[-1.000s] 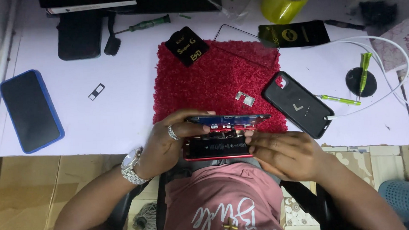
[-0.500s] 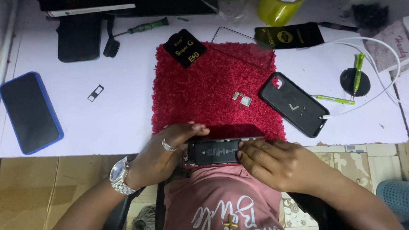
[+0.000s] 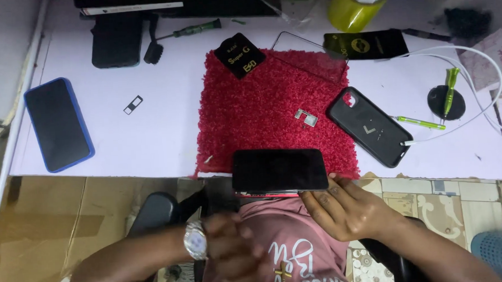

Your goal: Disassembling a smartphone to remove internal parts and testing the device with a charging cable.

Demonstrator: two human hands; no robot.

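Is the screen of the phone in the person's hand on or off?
Off: the phone, held by the right hand at the red mat's near edge, shows a dark screen.

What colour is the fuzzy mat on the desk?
Deep red. The mat shows plainly in the head view, under the phone that the right hand holds.
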